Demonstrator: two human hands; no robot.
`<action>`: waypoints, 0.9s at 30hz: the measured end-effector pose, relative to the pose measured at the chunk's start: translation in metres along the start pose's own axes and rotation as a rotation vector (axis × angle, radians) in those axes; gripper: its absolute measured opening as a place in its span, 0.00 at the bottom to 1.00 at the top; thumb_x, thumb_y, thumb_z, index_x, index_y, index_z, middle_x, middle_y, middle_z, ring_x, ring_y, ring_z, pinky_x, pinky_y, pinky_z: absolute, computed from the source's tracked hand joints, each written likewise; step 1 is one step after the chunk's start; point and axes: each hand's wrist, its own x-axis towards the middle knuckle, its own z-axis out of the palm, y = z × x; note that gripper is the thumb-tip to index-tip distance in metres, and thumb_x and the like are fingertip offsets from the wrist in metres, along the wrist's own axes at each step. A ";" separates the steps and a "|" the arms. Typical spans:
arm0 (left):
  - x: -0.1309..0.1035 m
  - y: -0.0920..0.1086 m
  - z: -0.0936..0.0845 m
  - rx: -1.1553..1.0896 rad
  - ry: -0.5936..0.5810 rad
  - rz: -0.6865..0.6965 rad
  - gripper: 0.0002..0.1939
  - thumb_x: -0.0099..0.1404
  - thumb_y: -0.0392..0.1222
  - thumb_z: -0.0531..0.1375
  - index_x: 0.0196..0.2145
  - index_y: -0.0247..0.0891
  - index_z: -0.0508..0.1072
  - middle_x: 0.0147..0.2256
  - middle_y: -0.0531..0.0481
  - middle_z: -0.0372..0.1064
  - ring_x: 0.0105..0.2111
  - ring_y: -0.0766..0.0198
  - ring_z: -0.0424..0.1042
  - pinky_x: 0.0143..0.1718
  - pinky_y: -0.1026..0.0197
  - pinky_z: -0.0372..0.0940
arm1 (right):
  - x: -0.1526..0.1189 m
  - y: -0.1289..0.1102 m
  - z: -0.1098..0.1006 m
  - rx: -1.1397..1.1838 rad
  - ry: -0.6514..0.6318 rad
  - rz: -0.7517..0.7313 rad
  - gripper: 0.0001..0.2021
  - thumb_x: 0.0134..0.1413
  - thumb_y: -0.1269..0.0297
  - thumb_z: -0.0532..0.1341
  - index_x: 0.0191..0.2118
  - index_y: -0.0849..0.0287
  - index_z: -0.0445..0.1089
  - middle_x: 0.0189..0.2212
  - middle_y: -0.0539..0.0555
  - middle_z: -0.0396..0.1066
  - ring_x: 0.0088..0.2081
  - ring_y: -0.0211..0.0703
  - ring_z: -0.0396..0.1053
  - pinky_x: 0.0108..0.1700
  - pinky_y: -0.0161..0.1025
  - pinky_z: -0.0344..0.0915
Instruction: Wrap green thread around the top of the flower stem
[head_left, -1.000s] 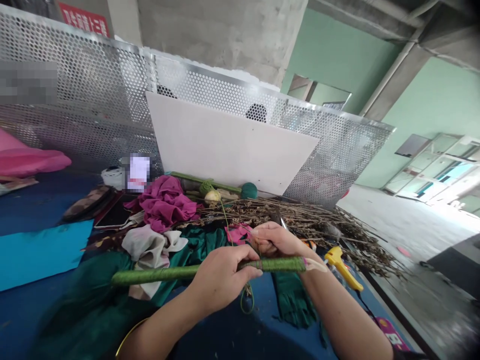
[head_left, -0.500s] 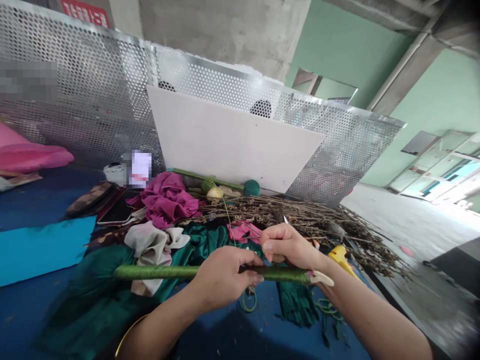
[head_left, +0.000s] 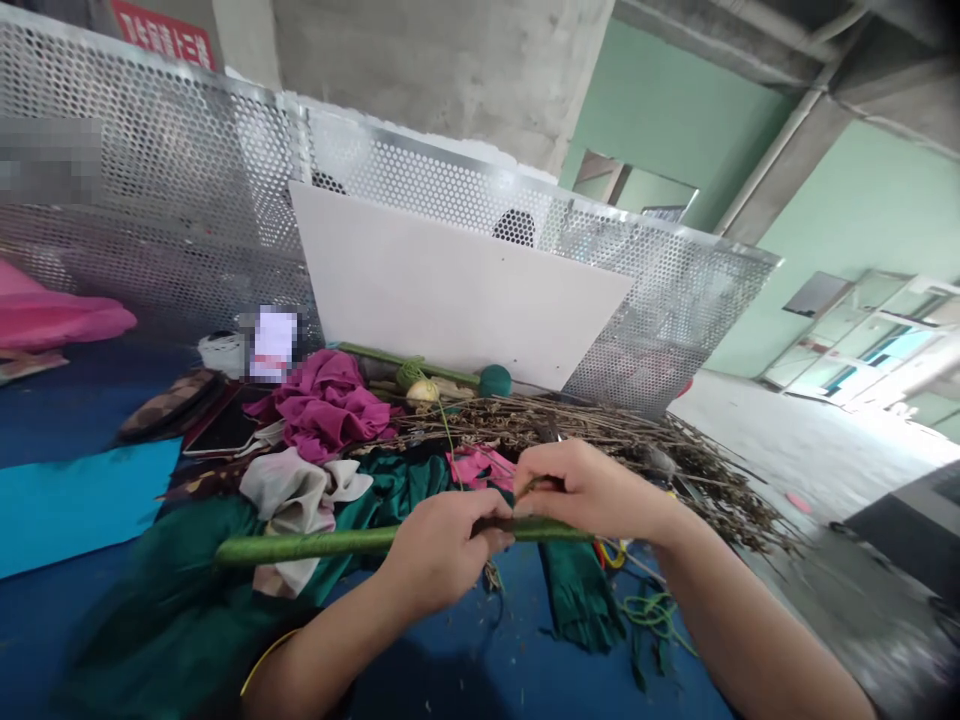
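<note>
A long green wrapped stick (head_left: 315, 545) lies level across the view, above the blue table. My left hand (head_left: 450, 545) is closed round its middle, thumb and fingers gripping it. Just to the right, my right hand (head_left: 577, 490) pinches at the upper side of the stick; a small greenish-brown piece shows between its fingers, too hidden to name. A thin green thread (head_left: 448, 430) runs from a light green yarn ball (head_left: 411, 374) down towards the hands. Dark green cloth (head_left: 581, 595) hangs or lies below the stick's right part.
Dried twigs (head_left: 720, 490) stretch along the back right. Magenta cloth (head_left: 330, 400), whitish cloth (head_left: 281, 490), a blue sheet (head_left: 82, 505) and a lit phone (head_left: 272, 343) lie left. A white board (head_left: 457, 280) leans on perforated metal behind. Green cord (head_left: 652, 610) lies front right.
My right hand has come down onto the stick, from just above it. The stick's pale right tip is now hidden behind my right hand and wrist. The view has shifted slightly.
</note>
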 end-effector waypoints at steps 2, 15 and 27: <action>-0.001 0.001 -0.001 0.004 0.055 -0.002 0.05 0.62 0.39 0.57 0.34 0.43 0.73 0.28 0.56 0.73 0.30 0.62 0.71 0.29 0.64 0.56 | -0.011 -0.005 -0.013 -0.225 0.093 0.011 0.04 0.57 0.66 0.61 0.32 0.56 0.70 0.23 0.46 0.64 0.24 0.34 0.59 0.26 0.32 0.52; 0.001 -0.005 -0.006 0.131 0.388 0.098 0.09 0.66 0.37 0.56 0.43 0.43 0.73 0.41 0.53 0.76 0.40 0.58 0.75 0.38 0.61 0.63 | -0.090 -0.002 0.010 -0.039 0.229 -0.116 0.06 0.57 0.69 0.60 0.31 0.54 0.74 0.23 0.53 0.70 0.25 0.42 0.68 0.26 0.36 0.62; -0.006 0.000 -0.010 0.192 0.488 0.184 0.10 0.66 0.34 0.54 0.42 0.42 0.72 0.37 0.51 0.75 0.36 0.59 0.75 0.35 0.61 0.65 | -0.027 0.024 0.084 0.548 0.607 0.138 0.23 0.51 0.56 0.66 0.53 0.52 0.68 0.50 0.57 0.71 0.52 0.53 0.66 0.57 0.48 0.59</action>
